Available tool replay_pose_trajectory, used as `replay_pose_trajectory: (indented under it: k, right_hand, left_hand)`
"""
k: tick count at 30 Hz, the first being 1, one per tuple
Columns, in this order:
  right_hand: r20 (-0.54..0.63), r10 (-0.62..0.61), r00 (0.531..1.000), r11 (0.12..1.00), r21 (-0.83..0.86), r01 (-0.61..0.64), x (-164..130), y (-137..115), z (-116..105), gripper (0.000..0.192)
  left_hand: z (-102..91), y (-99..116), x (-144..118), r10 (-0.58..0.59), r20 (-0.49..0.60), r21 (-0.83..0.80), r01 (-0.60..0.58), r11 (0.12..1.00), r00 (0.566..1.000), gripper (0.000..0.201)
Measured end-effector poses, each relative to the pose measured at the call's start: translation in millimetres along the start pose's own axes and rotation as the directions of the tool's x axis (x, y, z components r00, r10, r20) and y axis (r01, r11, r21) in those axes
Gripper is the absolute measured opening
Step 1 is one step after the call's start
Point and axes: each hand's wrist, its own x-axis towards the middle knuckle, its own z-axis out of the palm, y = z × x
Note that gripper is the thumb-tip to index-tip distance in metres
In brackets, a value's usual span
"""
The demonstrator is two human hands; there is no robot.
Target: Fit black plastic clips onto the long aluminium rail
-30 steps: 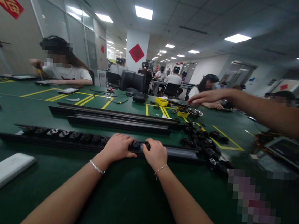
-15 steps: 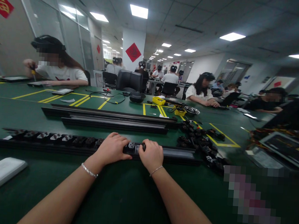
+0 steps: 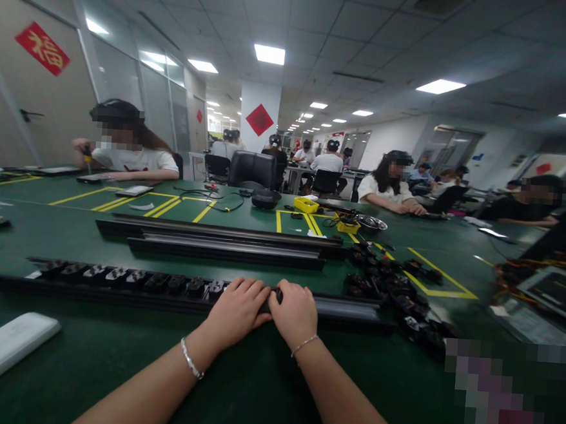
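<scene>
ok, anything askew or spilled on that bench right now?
Nothing damaged. The loose black modules lie in an untidy heap at the right end of the long black rail, some across the yellow floor-tape line. Left hand and right hand press side by side on the rail.

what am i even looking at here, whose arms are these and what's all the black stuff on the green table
The picture comes from a camera worn on a person's head, looking forward and down, so the two bare arms are that person's own. The left hand and right hand rest side by side on a long black rail lying across the green table. The rail's left part holds a row of small black modules. Behind it lie two more black rails, and to the right a pile of loose black parts. A white bar lies at the left. Other people sit at tables beyond.
</scene>
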Motion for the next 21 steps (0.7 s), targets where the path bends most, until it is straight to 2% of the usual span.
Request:
replay_pose_trajectory:
  k: [9,16,21]
  right_hand:
    - [-0.006,0.012,1.0,1.0,-0.009,-0.012,2,7,-2,0.015]
    - [-0.053,-0.002,0.999,1.0,-0.018,0.001,1,19,-2,0.014]
    - [-0.043,0.014,0.999,1.0,-0.022,-0.015,0,24,-5,0.014]
  left_hand:
    - [-0.5,-3,0,0.014,0.016,0.012,-0.014,1.0,1.0,0.045]
    - [-3.5,-3,-1,0.036,0.01,0.04,-0.036,0.999,0.999,0.037]
    - [-4.3,-3,0,0.042,-0.004,0.035,-0.042,0.999,0.999,0.037]
